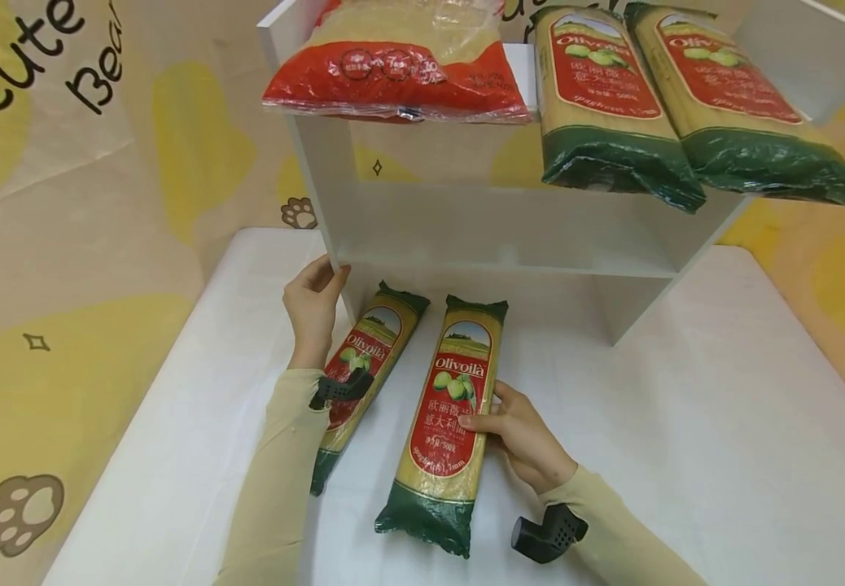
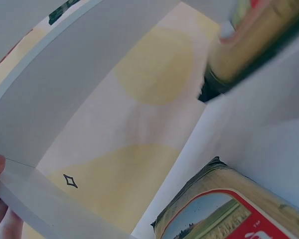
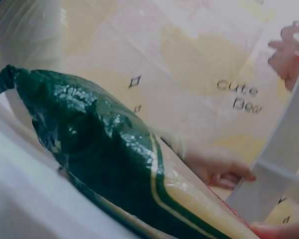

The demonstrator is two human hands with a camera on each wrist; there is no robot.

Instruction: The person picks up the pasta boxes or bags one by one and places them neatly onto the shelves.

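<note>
My right hand (image 1: 528,435) grips a pack of spaghetti (image 1: 459,391) by its right edge, thumb across the front label. This pack has green ends and a red label, and is tilted with its green lower end toward me. In the right wrist view that green end (image 3: 89,129) fills the middle. My left hand (image 1: 313,305) holds the left upright of a white shelf (image 1: 330,203), thumb on one side and fingers on the other. Beside it, a second pack of spaghetti (image 1: 386,325) lies slanted on the table, partly hidden by the left forearm.
Two more spaghetti packs (image 1: 606,89) (image 1: 745,98) lie on the top board, their ends jutting past its front edge. Left of them sits a red and clear bag (image 1: 393,69). A white cloth covers the table (image 1: 745,456), and a patterned backdrop (image 1: 100,187) hangs behind.
</note>
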